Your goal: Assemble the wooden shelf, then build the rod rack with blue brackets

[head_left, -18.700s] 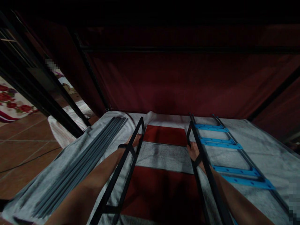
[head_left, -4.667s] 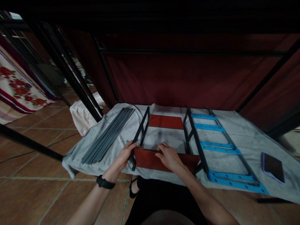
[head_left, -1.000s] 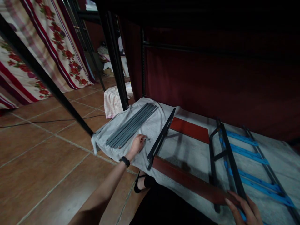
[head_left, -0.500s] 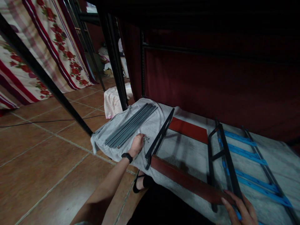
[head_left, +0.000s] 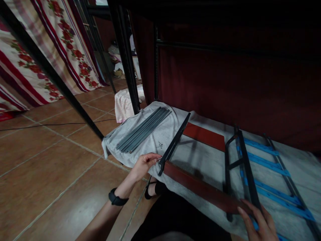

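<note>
My left hand (head_left: pixel 144 164) pinches a small, thin metal screw (head_left: pixel 159 158) against the near end of a black metal side frame (head_left: pixel 173 142). A few more small metal pieces (head_left: pixel 159 145) lie on the grey cloth just beyond it. From that frame a red-brown board (head_left: pixel 198 183) runs along the front to a second black frame (head_left: pixel 247 170). At the board's right end, my right hand (head_left: pixel 260 219) is closed over it beside the second frame; its fingertips rest on the board. A flat orange-red panel (head_left: pixel 205 135) spans the back between the frames.
Several grey rods (head_left: pixel 144 130) lie bundled on the cloth (head_left: pixel 114 142) to the left. Blue slats (head_left: pixel 268 159) join black bars on the right. Black posts (head_left: pixel 130 63) and a dark red curtain (head_left: pixel 233 87) enclose the platform. A cable (head_left: pixel 57 124) crosses the tiled floor.
My left hand has moved from the small metal pieces toward me, to the near end of the left frame, bringing a screw. My right hand stays at the board's end. The view has shifted slightly.
</note>
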`<act>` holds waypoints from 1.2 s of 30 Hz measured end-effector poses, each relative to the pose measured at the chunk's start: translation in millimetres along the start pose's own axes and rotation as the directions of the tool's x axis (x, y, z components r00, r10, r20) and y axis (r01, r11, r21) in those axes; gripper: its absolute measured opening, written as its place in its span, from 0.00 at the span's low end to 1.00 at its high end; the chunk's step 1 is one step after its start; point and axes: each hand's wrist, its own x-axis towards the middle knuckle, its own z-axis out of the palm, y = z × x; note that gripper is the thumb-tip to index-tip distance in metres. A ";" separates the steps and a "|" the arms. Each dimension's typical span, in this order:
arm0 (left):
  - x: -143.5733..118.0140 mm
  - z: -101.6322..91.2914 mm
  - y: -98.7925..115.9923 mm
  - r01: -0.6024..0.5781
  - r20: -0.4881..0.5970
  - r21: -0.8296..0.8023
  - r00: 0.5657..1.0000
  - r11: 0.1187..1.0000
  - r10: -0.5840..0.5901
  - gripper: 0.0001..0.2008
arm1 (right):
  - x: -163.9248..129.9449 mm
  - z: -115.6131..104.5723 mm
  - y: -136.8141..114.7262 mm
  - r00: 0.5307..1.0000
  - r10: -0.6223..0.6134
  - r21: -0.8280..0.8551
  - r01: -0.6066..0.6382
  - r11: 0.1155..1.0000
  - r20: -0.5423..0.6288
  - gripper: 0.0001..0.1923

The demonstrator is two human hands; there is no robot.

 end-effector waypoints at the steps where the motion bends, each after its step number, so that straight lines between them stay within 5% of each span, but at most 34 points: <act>1: 2.0 -0.2 -0.2 -0.032 0.015 0.031 0.999 0.999 0.031 0.12 | -1.0 1.2 0.9 1.000 0.007 0.005 -0.007 1.000 -0.003 0.26; 12: 20.1 -11.6 4.8 -0.336 0.186 0.211 0.936 0.918 0.299 0.14 | -10.1 12.2 15.0 0.991 0.131 0.031 -0.132 0.991 0.020 0.27; 17: 24.7 -13.1 8.3 -0.399 0.226 0.245 0.910 0.884 0.348 0.14 | -8.2 10.4 15.1 0.997 0.079 0.031 -0.079 0.996 0.004 0.28; 24: 22.0 -14.5 24.2 -0.456 0.338 0.330 0.875 0.827 0.347 0.13 | -2.1 4.3 2.9 0.999 0.025 0.005 -0.024 1.000 -0.039 0.28; 30: 27.4 -13.7 40.1 -0.604 0.546 0.383 0.758 0.699 0.356 0.21 | -2.1 2.6 -3.0 0.998 0.042 -0.008 -0.042 0.999 -0.048 0.29; 36: 27.7 -14.1 45.1 -0.606 0.575 0.404 0.751 0.685 0.326 0.22 | -6.0 5.3 7.6 0.999 0.032 0.000 -0.032 0.999 -0.013 0.29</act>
